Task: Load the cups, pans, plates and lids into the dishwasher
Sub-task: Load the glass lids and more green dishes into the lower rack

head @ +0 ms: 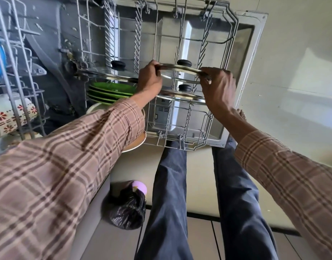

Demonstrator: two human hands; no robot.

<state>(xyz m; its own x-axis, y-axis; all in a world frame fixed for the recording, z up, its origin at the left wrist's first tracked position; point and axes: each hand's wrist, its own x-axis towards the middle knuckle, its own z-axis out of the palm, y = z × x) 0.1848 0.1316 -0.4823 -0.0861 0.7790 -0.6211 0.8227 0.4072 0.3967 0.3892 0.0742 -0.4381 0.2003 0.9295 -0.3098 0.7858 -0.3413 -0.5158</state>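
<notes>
Lower rack (180,42), pulled out over the open door (251,53); mostly bare tines beyond the fingers. Upper rack (17,87), far to the left of the left hand, holding a floral cup (9,117) and a blue item, too cropped to name.

Three glass lids, steel-rimmed, black-knobbed. Held lid (180,71): gripped at opposite rim edges, left hand (149,79) curled round one edge, right hand (217,87) pinching the other, both sets of fingers closed on the rim; poised on edge among the tines, apparently being seated. Second lid (182,95): just below the fingers, already standing in the tines. Third lid (105,74): just left of the left hand, likewise racked.

Green plates (112,91): stacked on edge under the third lid, beside the left wrist. Pale plate (137,143): partly hidden under the left sleeve.

Progress, as judged: cups, plates and two lids loaded; third lid in hand; no pans visible, so pans likely outstanding.
</notes>
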